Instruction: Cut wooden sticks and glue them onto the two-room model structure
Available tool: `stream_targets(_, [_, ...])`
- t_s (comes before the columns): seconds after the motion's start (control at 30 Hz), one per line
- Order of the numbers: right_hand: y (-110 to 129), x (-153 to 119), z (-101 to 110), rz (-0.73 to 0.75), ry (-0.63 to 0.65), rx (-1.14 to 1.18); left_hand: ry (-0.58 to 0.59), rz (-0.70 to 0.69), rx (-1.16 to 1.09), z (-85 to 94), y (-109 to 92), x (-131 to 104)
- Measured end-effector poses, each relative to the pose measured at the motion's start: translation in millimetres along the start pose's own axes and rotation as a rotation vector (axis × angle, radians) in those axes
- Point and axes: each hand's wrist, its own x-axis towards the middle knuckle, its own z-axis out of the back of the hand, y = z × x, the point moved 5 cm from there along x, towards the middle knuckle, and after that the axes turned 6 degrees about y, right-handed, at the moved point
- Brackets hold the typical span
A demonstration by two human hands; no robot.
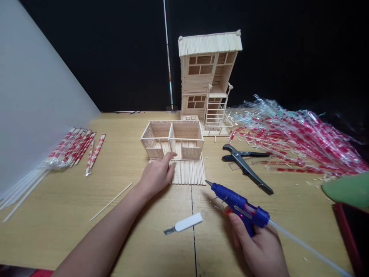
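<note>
My left hand (158, 173) reaches over a small roofless stick house (191, 151) with two rooms. Its index finger stretches to the doorway and its thumb stands apart; the other fingers are mostly hidden. Under the hand, a deck of thin wooden sticks (188, 173) extends from the house front. My right hand (253, 242) is closed around a blue hot glue gun (239, 204), a finger at the orange trigger. A red light glows on the gun, and its nozzle points at the deck's front right corner. A long translucent glue stick (302, 244) trails from its back.
A taller stick house (201, 80) stands behind. Right are black pliers (245, 165) and heaped plastic wrappers (311, 134). A white-handled cutter (187, 223) lies in front. Left are a loose stick (111, 202), wrapped chopsticks (70, 146) and white glue sticks (27, 192).
</note>
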Motion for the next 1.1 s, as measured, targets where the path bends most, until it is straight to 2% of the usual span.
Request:
stream_targets(0.17, [-5.4,-0.2,-7.0,-0.104,0.044,0.153,-0.295,0.075,-0.118,49.1,15.1,-52.2])
stream_targets(0.23, [-9.0,-0.8,-12.4,-0.171,0.101,0.220,-0.357,0.098,-0.167,56.2,19.4,-75.6])
stream_targets(0.33, [-13.2,-0.5,-16.8,-0.261,0.147,0.277,-0.346,0.132,-0.246,43.0,21.4,-107.0])
stream_targets(0.47, [-10.0,4.2,-16.9,-0.314,0.141,0.401,-0.222,0.127,-0.354,-1.1,10.5,-136.4])
stream_targets(0.53, [-2.6,7.4,-19.7,-0.308,0.197,0.520,-0.171,0.094,-0.406,-20.9,1.6,-144.6])
stream_targets(0.6, [7.1,9.8,-24.8,-0.296,0.302,0.631,-0.159,0.054,-0.420,-32.6,-6.1,-148.7])
stream_targets(0.77, [26.3,13.6,-33.0,-0.295,0.533,0.654,-0.194,0.012,-0.459,-34.8,-8.5,-148.2])
stream_targets(0.93, [35.7,26.4,-23.7,-0.224,0.649,0.526,-0.268,0.023,-0.488,-26.0,-3.1,-152.5])
stream_targets(1.0, [37.8,32.3,-17.6,-0.197,0.638,0.405,-0.315,0.023,-0.492,-22.4,-2.2,-155.0])
stream_targets(1.1, [42.6,38.5,-5.6,-0.105,0.471,0.124,-0.348,0.019,-0.499,-19.4,-2.3,-155.2])
